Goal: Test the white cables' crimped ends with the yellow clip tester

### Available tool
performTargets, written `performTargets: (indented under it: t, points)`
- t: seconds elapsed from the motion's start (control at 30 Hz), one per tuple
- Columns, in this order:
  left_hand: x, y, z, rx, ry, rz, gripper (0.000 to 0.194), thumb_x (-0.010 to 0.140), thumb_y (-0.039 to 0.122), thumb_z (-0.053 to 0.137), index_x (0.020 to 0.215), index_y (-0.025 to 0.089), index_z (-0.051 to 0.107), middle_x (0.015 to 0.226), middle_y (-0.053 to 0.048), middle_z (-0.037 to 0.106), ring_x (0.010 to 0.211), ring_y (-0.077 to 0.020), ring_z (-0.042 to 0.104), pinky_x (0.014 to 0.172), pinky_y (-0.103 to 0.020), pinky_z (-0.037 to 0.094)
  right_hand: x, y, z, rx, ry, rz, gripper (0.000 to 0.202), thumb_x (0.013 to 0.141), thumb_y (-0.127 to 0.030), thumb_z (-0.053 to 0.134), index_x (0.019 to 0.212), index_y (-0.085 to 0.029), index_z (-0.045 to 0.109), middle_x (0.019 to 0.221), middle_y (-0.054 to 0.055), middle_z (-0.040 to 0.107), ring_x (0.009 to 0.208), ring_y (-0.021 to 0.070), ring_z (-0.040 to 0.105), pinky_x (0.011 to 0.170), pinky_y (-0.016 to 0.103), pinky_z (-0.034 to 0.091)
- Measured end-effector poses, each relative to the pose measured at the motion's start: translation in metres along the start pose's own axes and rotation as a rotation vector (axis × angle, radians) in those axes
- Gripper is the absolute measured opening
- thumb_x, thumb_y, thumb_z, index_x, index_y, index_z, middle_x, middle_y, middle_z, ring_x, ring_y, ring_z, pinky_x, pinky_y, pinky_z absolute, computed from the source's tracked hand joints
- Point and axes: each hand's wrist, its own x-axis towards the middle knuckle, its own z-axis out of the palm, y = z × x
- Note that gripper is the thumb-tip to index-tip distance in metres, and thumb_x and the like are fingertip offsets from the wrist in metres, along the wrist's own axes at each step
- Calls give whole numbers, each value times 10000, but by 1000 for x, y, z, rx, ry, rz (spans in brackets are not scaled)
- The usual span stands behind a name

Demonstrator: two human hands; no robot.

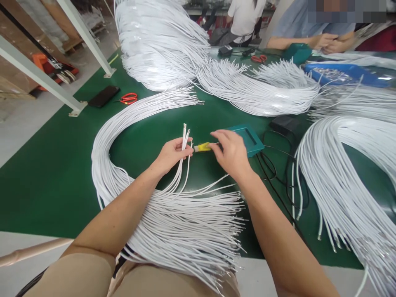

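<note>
My left hand point(175, 153) is closed around several white cables point(184, 142), their metal-tipped ends standing up above the fingers. One cable end bends toward a small yellow piece with a grey tip point(202, 147), perhaps a connector. My right hand point(230, 150) has its thumb against the back end of that yellow piece, which appears pinched there; the other fingers are partly hidden. Behind the right hand lies a teal box with a recessed top point(247, 138). A thick bundle of white cables point(102, 152) curves around my left arm, and its loose ends point(198, 227) fan out below both hands.
More white cable bundles point(253, 90) lie at the back and right. Red-handled scissors point(128, 98) and a black phone-like slab point(104, 96) are at left. Black cords point(272, 169) trail near a black box point(283, 123). Beyond a blue tray point(337, 74) sits another person point(312, 29).
</note>
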Motion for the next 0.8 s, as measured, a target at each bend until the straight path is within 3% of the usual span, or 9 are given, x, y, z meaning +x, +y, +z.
performTargets:
  t: [0.13, 0.23, 0.33, 0.47, 0.53, 0.6, 0.63, 0.73, 0.8]
  points:
    - [-1, -1, 3, -98, -10, -37, 400, 623, 305, 793, 960, 131, 666, 758, -5, 634, 665, -96, 590, 588, -205, 429, -14, -35, -1, 307, -143, -312, 227, 932, -264, 453, 921, -182, 664, 920, 72, 675, 882, 182, 581, 796, 311, 467]
    - [-2, -2, 3, -106, -23, -63, 353, 615, 295, 804, 900, 138, 667, 732, 8, 624, 632, -76, 565, 591, -196, 429, -23, -53, 11, 220, -241, -439, 257, 926, -215, 439, 803, -156, 657, 840, 78, 656, 808, 181, 560, 765, 325, 460]
    - [-3, -1, 5, -81, -33, -68, 342, 623, 297, 800, 905, 146, 677, 758, 1, 638, 649, -75, 561, 612, -194, 439, -29, -61, 22, 109, -308, -444, 273, 918, -189, 433, 761, -138, 651, 830, 101, 649, 829, 199, 560, 789, 349, 451]
    - [-5, 0, 5, -59, -63, -90, 359, 690, 357, 747, 990, 167, 696, 892, -48, 671, 757, -113, 594, 650, -215, 466, -33, -64, 15, 144, -534, -184, 244, 871, -230, 521, 687, -151, 660, 697, 97, 649, 684, 200, 577, 641, 329, 443]
    - [-6, 0, 5, -49, -99, -117, 361, 705, 364, 735, 1010, 174, 703, 877, -46, 665, 740, -109, 588, 664, -226, 475, -31, -59, 5, 285, -680, -1, 250, 829, -247, 577, 600, -168, 639, 592, 71, 625, 567, 172, 554, 549, 300, 410]
    - [-6, -1, 5, -54, -119, -128, 369, 690, 341, 750, 1018, 179, 705, 817, -27, 654, 703, -98, 577, 668, -229, 474, -26, -48, -4, 492, -719, 169, 264, 821, -245, 571, 571, -177, 620, 537, 40, 608, 492, 135, 525, 499, 272, 392]
    - [-7, -1, 6, -64, -124, -125, 377, 674, 322, 764, 1019, 180, 704, 796, -20, 651, 695, -96, 577, 670, -229, 471, -23, -42, -6, 593, -664, 269, 261, 833, -246, 543, 595, -178, 624, 537, 25, 610, 459, 115, 507, 481, 260, 391]
    - [-8, -2, 10, -73, -153, -101, 412, 628, 270, 798, 1017, 186, 692, 789, -7, 655, 696, -98, 586, 686, -232, 463, -13, -27, -5, 867, -334, 586, 161, 837, -288, 523, 815, -187, 647, 628, -9, 632, 406, 80, 472, 423, 237, 404]
    - [-10, -1, 14, -46, -173, -88, 394, 609, 256, 809, 975, 183, 683, 786, 0, 654, 687, -101, 586, 682, -238, 458, -8, -23, -1, 1063, -188, 679, 181, 784, -314, 597, 910, -189, 631, 646, -26, 613, 428, 79, 481, 408, 227, 423]
